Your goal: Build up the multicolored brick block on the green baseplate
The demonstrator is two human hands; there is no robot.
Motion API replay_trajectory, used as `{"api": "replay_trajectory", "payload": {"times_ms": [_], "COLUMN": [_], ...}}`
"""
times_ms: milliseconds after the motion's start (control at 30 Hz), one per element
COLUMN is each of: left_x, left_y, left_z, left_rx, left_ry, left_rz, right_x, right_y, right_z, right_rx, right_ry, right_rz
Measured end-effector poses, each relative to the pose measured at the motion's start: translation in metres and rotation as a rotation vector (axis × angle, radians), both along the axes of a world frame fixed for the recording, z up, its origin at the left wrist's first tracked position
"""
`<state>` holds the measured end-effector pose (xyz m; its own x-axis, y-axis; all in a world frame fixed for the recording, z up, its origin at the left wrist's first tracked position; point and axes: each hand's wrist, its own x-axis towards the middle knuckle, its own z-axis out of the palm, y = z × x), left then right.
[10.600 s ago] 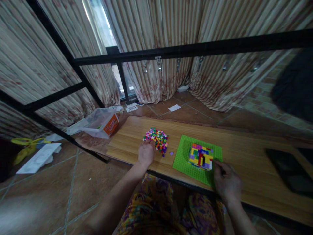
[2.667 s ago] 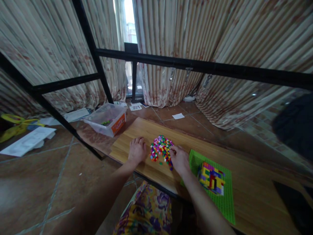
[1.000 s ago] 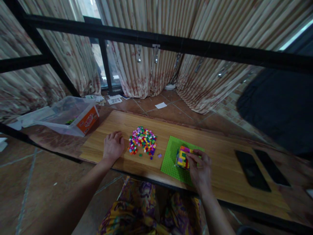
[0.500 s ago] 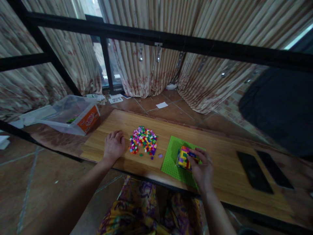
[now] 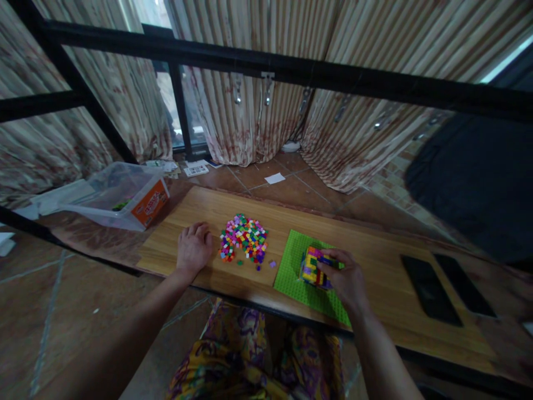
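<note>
A boxy structure of colourful toy bricks [image 5: 311, 270], yellow, purple, red and green, stands on a green baseplate [image 5: 287, 275]. My right hand [image 5: 347, 278] reaches over it from the right. Its thumb and fingertips come together on a dark blue-purple toy brick at the structure's top; the fingers partly hide that spot. My left hand [image 5: 194, 248] rests on the wooden table with fingers loosely bent and nothing visible in them. Just right of it lies a pile of small loose bricks [image 5: 245, 236] in many colours, with a few strays, including a lilac brick [image 5: 272, 264].
Two dark phone-like slabs lie at the table's right, one being the nearer slab [image 5: 431, 289]. A clear plastic bin [image 5: 125, 214] with an orange label stands beyond the table's left end. A black metal bar [image 5: 266, 65] crosses before the curtains.
My right hand has shifted slightly toward the right and turned a little on the brick structure, uncovering more of the baseplate's near right corner. My left hand stays in place.
</note>
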<state>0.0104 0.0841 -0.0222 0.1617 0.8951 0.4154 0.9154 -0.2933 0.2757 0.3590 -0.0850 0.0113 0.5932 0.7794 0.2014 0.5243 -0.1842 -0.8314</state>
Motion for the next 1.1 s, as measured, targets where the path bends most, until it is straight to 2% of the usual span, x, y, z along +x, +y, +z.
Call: {"api": "replay_trajectory", "payload": {"times_ms": [233, 433, 600, 800, 1100], "left_x": [0.001, 0.003, 0.005, 0.005, 0.005], "left_y": [-0.002, -0.006, -0.008, -0.010, -0.011], "left_z": [0.004, 0.009, 0.010, 0.010, 0.011], "left_rx": [0.004, -0.035, -0.062, -0.083, -0.080], "left_ry": [0.011, 0.011, -0.016, -0.027, -0.010], "left_rz": [-0.003, 0.017, 0.024, 0.034, 0.029], "right_x": [0.001, -0.004, -0.047, -0.110, -0.140], "right_y": [0.002, -0.017, -0.017, 0.011, 0.068], "right_z": [0.005, 0.016, 0.019, 0.018, 0.003], "right_rx": [-0.055, 0.049, 0.056, 0.002, -0.061], "right_ry": [0.005, 0.008, 0.002, -0.135, -0.335], "right_rz": [-0.031, -0.159, 0.031, 0.334, 0.469]}}
